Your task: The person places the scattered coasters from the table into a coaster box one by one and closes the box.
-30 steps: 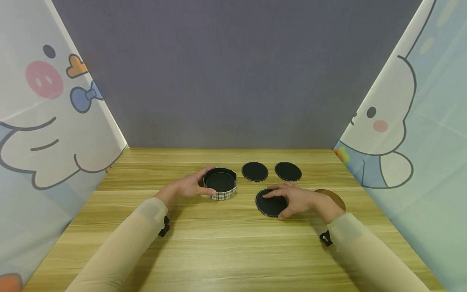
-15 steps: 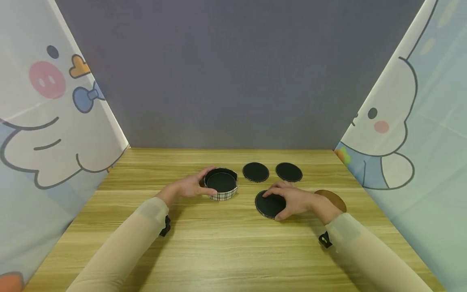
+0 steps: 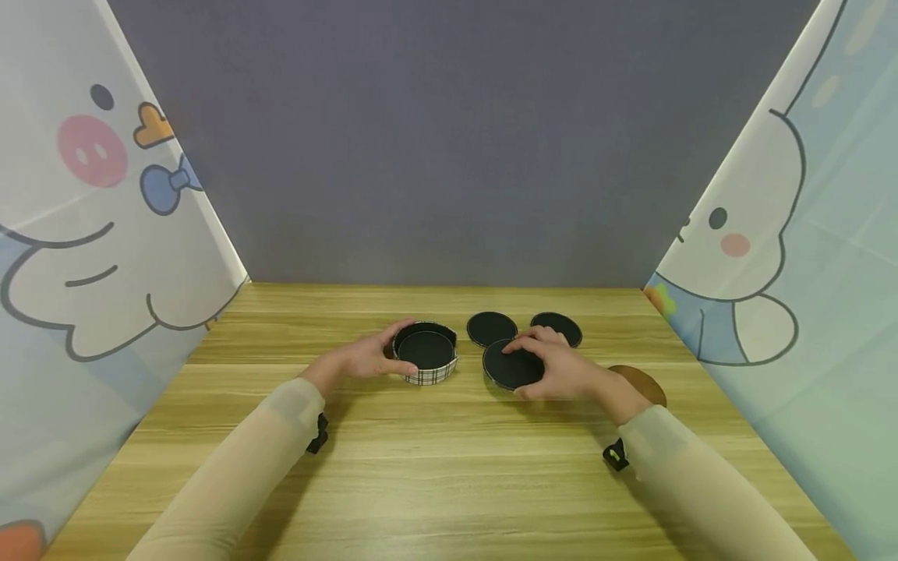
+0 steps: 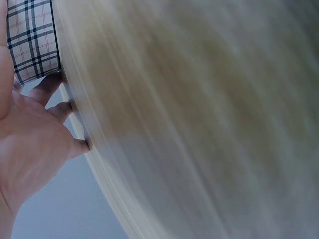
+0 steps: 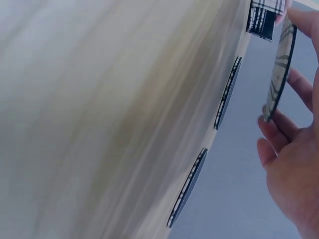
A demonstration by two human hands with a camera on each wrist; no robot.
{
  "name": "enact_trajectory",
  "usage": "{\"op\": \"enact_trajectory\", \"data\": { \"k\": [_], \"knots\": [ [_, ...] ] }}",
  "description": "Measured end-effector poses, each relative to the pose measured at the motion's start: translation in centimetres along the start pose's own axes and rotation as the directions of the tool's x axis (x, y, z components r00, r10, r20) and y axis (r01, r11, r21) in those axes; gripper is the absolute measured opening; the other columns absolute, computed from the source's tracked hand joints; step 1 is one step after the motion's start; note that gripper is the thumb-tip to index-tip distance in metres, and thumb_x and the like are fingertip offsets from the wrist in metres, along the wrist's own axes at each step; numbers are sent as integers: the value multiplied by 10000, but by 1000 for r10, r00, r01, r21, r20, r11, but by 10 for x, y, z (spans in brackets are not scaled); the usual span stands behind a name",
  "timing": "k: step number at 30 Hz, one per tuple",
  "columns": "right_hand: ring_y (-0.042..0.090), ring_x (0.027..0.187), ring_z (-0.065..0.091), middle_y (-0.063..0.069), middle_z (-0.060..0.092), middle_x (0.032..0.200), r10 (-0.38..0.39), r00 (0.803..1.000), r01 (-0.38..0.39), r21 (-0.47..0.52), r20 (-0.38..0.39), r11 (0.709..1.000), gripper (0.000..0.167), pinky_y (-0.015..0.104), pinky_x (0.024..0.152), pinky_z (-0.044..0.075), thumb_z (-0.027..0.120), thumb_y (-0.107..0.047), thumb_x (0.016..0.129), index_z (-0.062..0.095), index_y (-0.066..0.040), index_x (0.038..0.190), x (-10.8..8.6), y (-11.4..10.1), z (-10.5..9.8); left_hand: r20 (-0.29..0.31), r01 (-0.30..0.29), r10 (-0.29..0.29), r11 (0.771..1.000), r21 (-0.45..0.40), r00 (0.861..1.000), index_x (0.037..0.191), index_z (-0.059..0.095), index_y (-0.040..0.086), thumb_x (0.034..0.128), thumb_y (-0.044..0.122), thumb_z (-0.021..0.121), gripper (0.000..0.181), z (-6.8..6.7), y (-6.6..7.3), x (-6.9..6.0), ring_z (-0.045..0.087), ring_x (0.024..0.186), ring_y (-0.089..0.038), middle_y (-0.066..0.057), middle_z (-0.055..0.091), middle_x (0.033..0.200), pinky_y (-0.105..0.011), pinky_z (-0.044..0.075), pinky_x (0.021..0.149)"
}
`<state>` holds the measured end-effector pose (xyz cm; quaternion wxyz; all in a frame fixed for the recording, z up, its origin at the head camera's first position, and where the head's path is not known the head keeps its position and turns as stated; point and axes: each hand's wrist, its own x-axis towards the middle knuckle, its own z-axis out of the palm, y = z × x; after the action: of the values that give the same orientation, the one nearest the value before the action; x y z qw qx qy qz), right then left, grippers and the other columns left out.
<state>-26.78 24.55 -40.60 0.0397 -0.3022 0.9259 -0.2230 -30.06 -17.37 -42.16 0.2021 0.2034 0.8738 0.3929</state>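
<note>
A round coaster holder [image 3: 429, 377] with a plaid outer wall and black inside stands on the table. My left hand [image 3: 363, 358] grips it from the left, thumb at the near side and fingers round the far side. In the left wrist view its plaid wall [image 4: 34, 42] shows beside the fingers. A round black-topped coaster [image 3: 507, 369] is pinched by its edge in my right hand [image 3: 567, 372], right of the holder. The right wrist view shows this coaster's plaid underside [image 5: 281, 67] raised off the tabletop.
Two more black coasters lie flat behind my right hand, a left one [image 3: 492, 326] and a right one [image 3: 565, 327] partly hidden by the fingers. A brown round piece [image 3: 641, 383] lies right of my right wrist. A grey panel [image 3: 449, 140] rises behind the wooden table [image 3: 421, 483].
My right hand has taken hold of the near coaster, lifted it and moved it left and away from me. The left hand stays on the holder.
</note>
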Motion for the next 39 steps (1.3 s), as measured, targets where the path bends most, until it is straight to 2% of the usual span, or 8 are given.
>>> {"op": "enact_trajectory", "data": {
  "k": [4,9,14,22,27,33,36,39],
  "knots": [
    [409,1489,373,71,485,1607,-10,999,10,-3,-51,1000,674,691,1175,303,917,-465,847,649,-400,1461,8,-4,1,-2,-6,6,1000,8,1000,1788,110,259,969,515,842,1128,0,-1,1,592,1398,-405,-283,396,1711,-470,583,1004],
    [411,1495,379,112,480,1622,-18,998,18,-8,-66,1000,678,675,1181,294,904,-474,860,651,-361,1479,20,-7,2,6,-7,7,1000,7,1000,1788,115,254,964,519,846,1133,-1,1,0,602,1379,-396,-282,403,1706,-459,582,993],
    [427,1558,336,132,443,1659,-9,998,11,28,-55,1000,673,688,1204,274,892,-466,889,644,-336,1501,32,-14,2,11,-15,14,1000,13,1000,1788,110,236,973,504,843,1128,-1,2,1,612,1364,-394,-289,419,1694,-462,582,986],
    [412,1585,321,114,450,1650,-31,999,33,57,-38,998,680,706,1249,257,890,-474,900,641,-331,1517,58,-24,12,-1,-31,31,999,19,1000,1786,116,216,995,452,833,1093,0,0,2,538,1474,-439,-282,441,1686,-563,499,1137],
    [395,1571,346,103,451,1650,-39,999,40,57,-19,998,679,683,1235,316,889,-492,896,646,-336,1512,72,-32,20,9,-30,30,999,40,1000,1786,115,243,980,538,822,1113,-1,1,1,557,1465,-421,-267,466,1674,-573,470,1167],
    [407,1575,344,105,452,1647,-55,998,55,71,2,996,679,682,1265,255,865,-507,914,637,-331,1529,85,-45,26,22,-42,41,996,75,999,1787,90,225,951,669,785,1174,-1,1,0,596,1429,-389,-271,474,1665,-512,502,1124],
    [406,1580,341,107,443,1656,-63,998,62,64,15,996,683,683,1268,246,842,-533,923,625,-341,1541,91,-50,29,25,-30,28,998,58,999,1787,89,238,957,655,785,1161,-1,1,0,584,1442,-397,-261,459,1676,-540,489,1149],
    [390,1587,332,97,433,1668,-61,998,59,66,31,996,691,667,1263,259,836,-552,924,618,-354,1549,97,-55,33,21,-20,19,999,42,1000,1787,96,257,979,588,799,1122,0,0,0,530,1488,-426,-252,429,1699,-601,423,1211]
  ]
}}
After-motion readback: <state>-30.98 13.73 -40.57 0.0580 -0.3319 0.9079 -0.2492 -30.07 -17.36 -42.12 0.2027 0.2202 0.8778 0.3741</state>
